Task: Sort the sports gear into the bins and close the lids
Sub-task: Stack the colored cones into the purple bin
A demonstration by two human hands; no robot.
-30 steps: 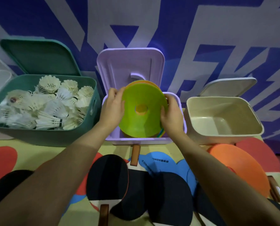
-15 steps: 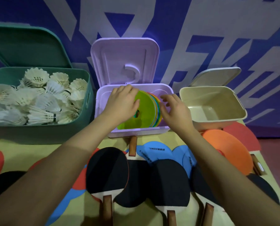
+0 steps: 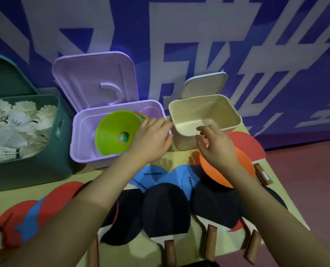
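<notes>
Head view: left grip [image 3: 150,139] and right grip [image 3: 216,145] both spread, empty, stacked cones [image 3: 116,135] in the purple bin [image 3: 79,143] left of them.

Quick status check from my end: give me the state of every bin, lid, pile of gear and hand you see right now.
Green bin: lid up, full of shuttlecocks.
Purple bin: lid up, holds stacked discs on edge.
Beige bin: lid up, nothing inside.
Paddles: lying unsorted on the table.
Left hand: open, holds nothing.
Right hand: open, above the orange paddle.
</notes>
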